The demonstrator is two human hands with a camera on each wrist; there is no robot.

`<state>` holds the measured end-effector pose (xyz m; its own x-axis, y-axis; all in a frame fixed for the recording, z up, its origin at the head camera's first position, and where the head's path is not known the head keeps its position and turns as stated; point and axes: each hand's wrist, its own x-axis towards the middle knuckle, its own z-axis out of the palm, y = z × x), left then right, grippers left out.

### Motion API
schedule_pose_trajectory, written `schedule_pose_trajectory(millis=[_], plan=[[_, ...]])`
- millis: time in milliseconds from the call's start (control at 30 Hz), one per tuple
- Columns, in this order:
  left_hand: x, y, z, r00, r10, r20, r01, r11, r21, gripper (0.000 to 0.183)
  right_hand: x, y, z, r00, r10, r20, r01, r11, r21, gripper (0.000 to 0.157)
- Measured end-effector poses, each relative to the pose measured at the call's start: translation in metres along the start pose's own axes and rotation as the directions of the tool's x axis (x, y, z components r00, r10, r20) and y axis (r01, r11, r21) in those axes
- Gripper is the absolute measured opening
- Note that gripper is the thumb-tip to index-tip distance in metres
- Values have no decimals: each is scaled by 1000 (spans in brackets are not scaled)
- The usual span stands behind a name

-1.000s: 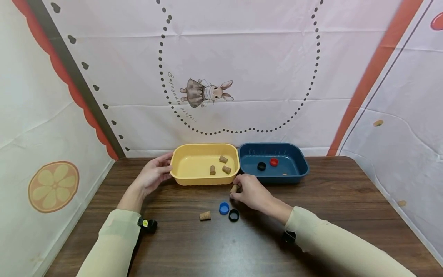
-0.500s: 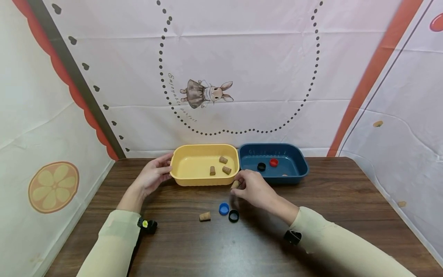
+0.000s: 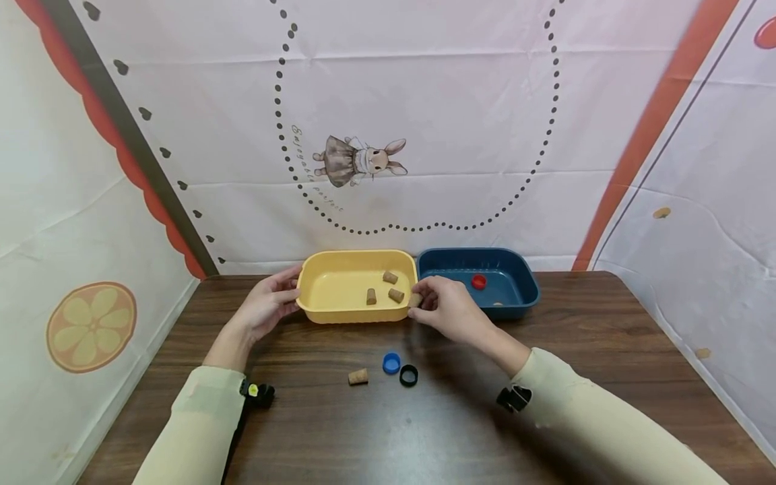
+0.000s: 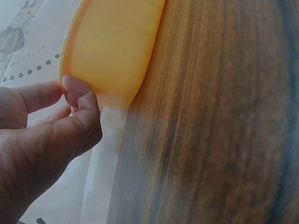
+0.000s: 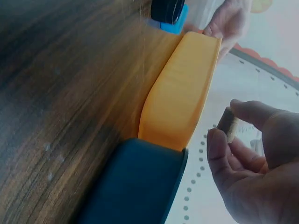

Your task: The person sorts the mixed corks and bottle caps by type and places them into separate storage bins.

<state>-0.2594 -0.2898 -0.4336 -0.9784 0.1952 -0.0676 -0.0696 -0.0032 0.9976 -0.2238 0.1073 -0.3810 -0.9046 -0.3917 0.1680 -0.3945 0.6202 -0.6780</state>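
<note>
My right hand (image 3: 453, 311) pinches a cork (image 5: 227, 123) between thumb and fingertips, at the front right corner of the yellow tray (image 3: 330, 291). In the right wrist view the cork is held up beyond the tray's rim. At the tray's left end, my left hand (image 3: 267, 308) grips the rim, its thumb and fingers close about the edge in the left wrist view. Several corks (image 3: 396, 296) lie inside the yellow tray, toward its right. A single cork (image 3: 358, 377) lies on the table in front.
A dark blue tray (image 3: 515, 311) stands against the yellow one's right end, with a red cap (image 3: 479, 281) in it; my right hand hides part of it. A blue cap (image 3: 391, 364) and a black cap (image 3: 409, 376) lie on the wooden table (image 3: 303, 431). Printed cloth (image 3: 473, 135) hangs behind.
My right hand has lifted the cork from in front of the trays up to the yellow tray's right corner. It now covers the black cap in the blue tray. My left hand stays put.
</note>
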Motion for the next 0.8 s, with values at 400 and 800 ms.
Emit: schedule_pose_trajectory(millis=[400,800], plan=[[2,0,0,1000,-3,4,3,1000,2,63,24,7,-5,1000,-27,-1,27,999,41,37],[2,0,0,1000,-9,-3,9,1000,2,63,53,10,-1,996,-90,10,89,994,60,34]])
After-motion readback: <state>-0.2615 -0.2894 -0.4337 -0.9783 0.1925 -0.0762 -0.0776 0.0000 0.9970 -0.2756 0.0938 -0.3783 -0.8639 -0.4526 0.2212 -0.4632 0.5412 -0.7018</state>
